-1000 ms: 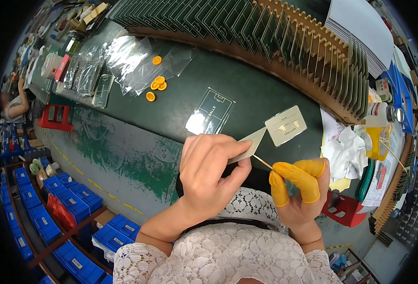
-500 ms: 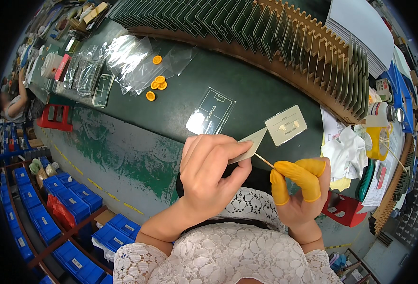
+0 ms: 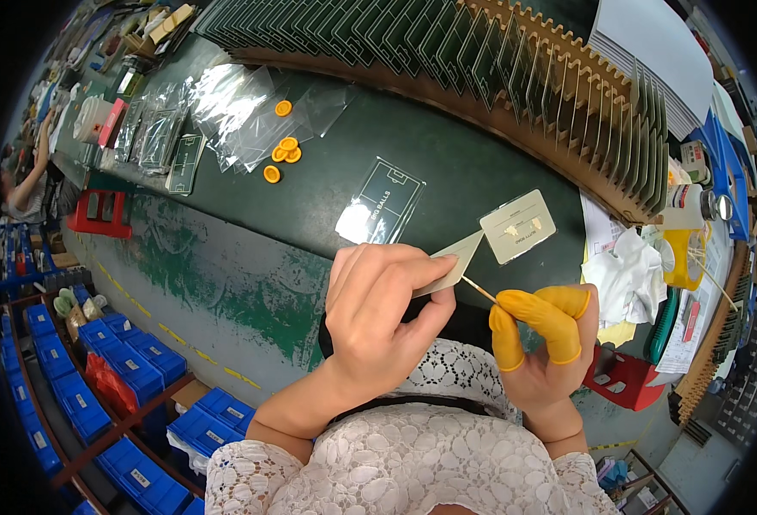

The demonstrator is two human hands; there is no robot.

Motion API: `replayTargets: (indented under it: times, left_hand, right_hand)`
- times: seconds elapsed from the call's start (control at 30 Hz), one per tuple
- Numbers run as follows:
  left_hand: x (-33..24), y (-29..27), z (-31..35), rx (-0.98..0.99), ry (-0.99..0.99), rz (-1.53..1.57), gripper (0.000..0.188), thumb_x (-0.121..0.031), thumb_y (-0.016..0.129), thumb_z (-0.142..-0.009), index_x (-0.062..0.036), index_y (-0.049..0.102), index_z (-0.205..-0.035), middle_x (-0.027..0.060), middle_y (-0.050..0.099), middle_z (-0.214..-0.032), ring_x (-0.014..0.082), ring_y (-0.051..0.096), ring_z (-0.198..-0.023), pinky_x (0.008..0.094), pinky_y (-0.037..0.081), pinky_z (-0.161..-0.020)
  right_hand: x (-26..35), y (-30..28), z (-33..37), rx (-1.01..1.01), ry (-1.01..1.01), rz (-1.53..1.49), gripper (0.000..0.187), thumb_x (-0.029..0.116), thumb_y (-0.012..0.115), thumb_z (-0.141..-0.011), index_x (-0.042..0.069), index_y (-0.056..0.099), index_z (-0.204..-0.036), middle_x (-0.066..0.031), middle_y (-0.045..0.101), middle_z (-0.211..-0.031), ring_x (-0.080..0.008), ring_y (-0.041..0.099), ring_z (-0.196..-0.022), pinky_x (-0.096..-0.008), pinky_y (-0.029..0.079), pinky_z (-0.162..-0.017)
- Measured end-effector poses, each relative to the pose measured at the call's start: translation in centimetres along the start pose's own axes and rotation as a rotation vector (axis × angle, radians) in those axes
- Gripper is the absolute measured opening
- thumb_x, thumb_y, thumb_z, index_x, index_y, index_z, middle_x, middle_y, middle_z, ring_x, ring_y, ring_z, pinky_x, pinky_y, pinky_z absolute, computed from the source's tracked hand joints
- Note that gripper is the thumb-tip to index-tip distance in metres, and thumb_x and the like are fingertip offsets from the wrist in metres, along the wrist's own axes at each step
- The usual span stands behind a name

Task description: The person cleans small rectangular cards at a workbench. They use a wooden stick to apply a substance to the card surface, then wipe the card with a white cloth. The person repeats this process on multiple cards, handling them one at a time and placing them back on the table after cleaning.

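Observation:
My left hand pinches a cream card by its edge, holding it tilted over my lap. Yellow finger cots cover several fingertips of my right hand, which grips a thin wooden stick. The stick's far end meets the card's lower edge or lies just in front of it; I cannot tell which. Beyond my hands, a second cream card with small gold marks lies flat on the green table. To its left is a dark green card in a shiny clear sleeve.
A long slotted cardboard rack of upright green cards spans the back. Several loose yellow finger cots lie near clear plastic sleeves. On the right are a white cloth and a yellow cup. Blue bins stand at lower left.
My hands, the card and the stick have barely moved. At the far left, another person's arm has shifted slightly.

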State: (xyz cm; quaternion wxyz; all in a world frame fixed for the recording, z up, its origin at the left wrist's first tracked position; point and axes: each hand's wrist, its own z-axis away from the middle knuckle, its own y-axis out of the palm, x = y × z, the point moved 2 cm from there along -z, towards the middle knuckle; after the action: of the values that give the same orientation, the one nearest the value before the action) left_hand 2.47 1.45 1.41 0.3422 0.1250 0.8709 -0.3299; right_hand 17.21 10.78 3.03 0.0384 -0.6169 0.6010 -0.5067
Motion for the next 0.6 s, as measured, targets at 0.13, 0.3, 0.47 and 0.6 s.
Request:
replayTargets:
  times: [0.13,0.3,0.47,0.6]
  left_hand:
    - [0.02,0.01,-0.01,-0.001,0.001,0.002,0.028,0.009,0.073,-0.064,-0.0017,0.068,-0.089,0.0074,0.064,-0.08,0.0201,0.06,-0.071,0.0286,0.044,-0.064]
    - [0.1,0.04,0.01,-0.005,0.011,0.0,0.029,0.009,0.073,-0.063,-0.0019,0.068,-0.09,0.0071,0.064,-0.08,0.0199,0.06,-0.071,0.0288,0.043,-0.063]
    - [0.08,-0.02,0.01,-0.007,0.017,-0.013,0.029,0.009,0.073,-0.063,-0.0021,0.068,-0.089,0.0071,0.064,-0.08,0.02,0.06,-0.07,0.0289,0.042,-0.063]
    - [0.02,0.05,-0.09,-0.014,0.023,-0.026,0.027,0.01,0.073,-0.064,-0.002,0.068,-0.088,0.0073,0.064,-0.079,0.0201,0.059,-0.07,0.0287,0.043,-0.063]
  right_hand:
    - [0.1,-0.06,0.01,0.005,0.004,-0.013,0.037,0.007,0.083,-0.068,0.012,0.069,-0.101,-0.0029,0.055,-0.088,-0.0227,0.048,-0.075,-0.0323,0.038,-0.064]
    - [0.12,-0.05,-0.01,0.006,0.007,0.001,0.037,0.008,0.083,-0.068,0.012,0.069,-0.101,-0.0032,0.055,-0.089,-0.0232,0.048,-0.075,-0.0327,0.038,-0.064]
    - [0.06,0.01,0.04,0.011,-0.007,0.011,0.036,0.008,0.083,-0.068,0.012,0.069,-0.101,-0.0032,0.055,-0.089,-0.0232,0.048,-0.075,-0.033,0.038,-0.064]
    - [0.09,-0.05,0.02,-0.013,0.022,0.003,0.035,0.007,0.083,-0.069,0.011,0.069,-0.101,-0.0032,0.055,-0.088,-0.0232,0.049,-0.075,-0.0329,0.038,-0.065]
